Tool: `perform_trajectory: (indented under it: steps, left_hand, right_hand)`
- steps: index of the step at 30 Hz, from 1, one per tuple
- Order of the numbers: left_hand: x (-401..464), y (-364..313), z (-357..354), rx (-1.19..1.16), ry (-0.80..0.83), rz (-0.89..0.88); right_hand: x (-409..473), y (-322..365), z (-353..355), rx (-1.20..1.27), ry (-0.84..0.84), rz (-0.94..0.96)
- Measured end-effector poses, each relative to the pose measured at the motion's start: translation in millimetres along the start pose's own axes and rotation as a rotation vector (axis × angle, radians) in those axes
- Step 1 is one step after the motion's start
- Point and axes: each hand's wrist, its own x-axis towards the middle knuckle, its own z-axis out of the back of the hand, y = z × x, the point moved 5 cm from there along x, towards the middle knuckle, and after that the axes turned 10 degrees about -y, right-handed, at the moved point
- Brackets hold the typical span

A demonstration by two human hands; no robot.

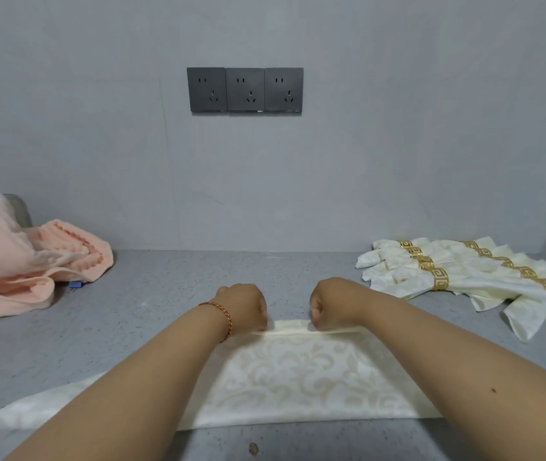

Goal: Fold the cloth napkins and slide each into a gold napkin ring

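The left hand (243, 307) and right hand (330, 306), both curled, pinch the far edge of a cream patterned napkin (298, 374) spread on the grey speckled counter (165, 287), rolling or pleating a narrow fold toward the person. The hands sit near each other at the middle of that edge, leaving the napkin's long ends unsupported to either side. To the right, near the wall, lies a pile of finished napkins (471, 277), each cinched in a gold napkin ring (439, 278). A pink towel (25, 261) is heaped at the left. The likely trouble: with only the centre gripped, the outer ends may lag and skew, leaving an uneven fold too bulky or lopsided to pass cleanly through a ring.
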Motion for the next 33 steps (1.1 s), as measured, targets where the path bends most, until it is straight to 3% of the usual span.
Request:
perform_trajectory:
  steps: [7, 10, 16, 20, 23, 28, 33]
  left_hand:
    - [4.1, 4.9, -3.6, -0.001, 0.104, 0.012]
    - [1.9, 4.8, -6.4, -0.024, 0.079, 0.028]
    - [-16.7, 0.5, -3.4, 0.011, -0.102, -0.013]
    - [-28.5, -2.2, -1.3, 0.095, -0.078, -0.056]
    - [-35.8, -3.2, 1.1, 0.115, -0.005, -0.052]
    - [-33.8, -2.8, 6.2, 0.088, -0.028, 0.049]
    - [-29.0, -3.4, 1.1, 0.052, 0.021, 0.035]
  right_hand:
    - [-1.3, 0.6, -2.4, 0.014, 0.114, -0.013]
    - [-7.0, 6.4, -1.4, -0.043, 0.142, -0.003]
    - [-24.7, 16.3, 0.0, -0.192, -0.11, 0.107]
    - [-36.6, 23.5, -1.7, -0.246, -0.105, 0.204]
    - [-40.2, 22.8, -2.0, -0.228, -0.049, 0.17]
    - [-34.6, 15.4, 0.3, -0.052, -0.068, 0.036]
    - [-28.7, 10.0, -2.0, 0.01, 0.036, 0.001]
